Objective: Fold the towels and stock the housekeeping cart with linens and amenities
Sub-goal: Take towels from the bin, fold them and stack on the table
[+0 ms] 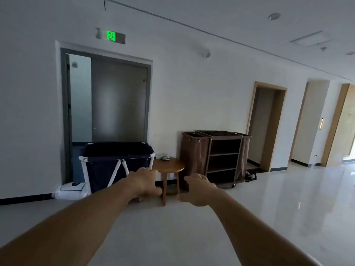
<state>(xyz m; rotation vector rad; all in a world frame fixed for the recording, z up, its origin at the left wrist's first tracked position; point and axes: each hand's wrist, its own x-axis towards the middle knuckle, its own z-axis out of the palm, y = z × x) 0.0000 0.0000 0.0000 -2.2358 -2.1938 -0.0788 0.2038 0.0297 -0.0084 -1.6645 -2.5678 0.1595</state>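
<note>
The housekeeping cart stands just right of the round table, its shelves bare; the dark laundry bin stands just left of the table. The bin looks light on its folding frame, so tugging at it could swing it into the slim-legged table and spill the small packets at the table's far edge. Left hand and right hand reach toward the table, fingers loose, holding nothing. No towels show: the bin's inside is hidden, and the packets are too small to identify
</note>
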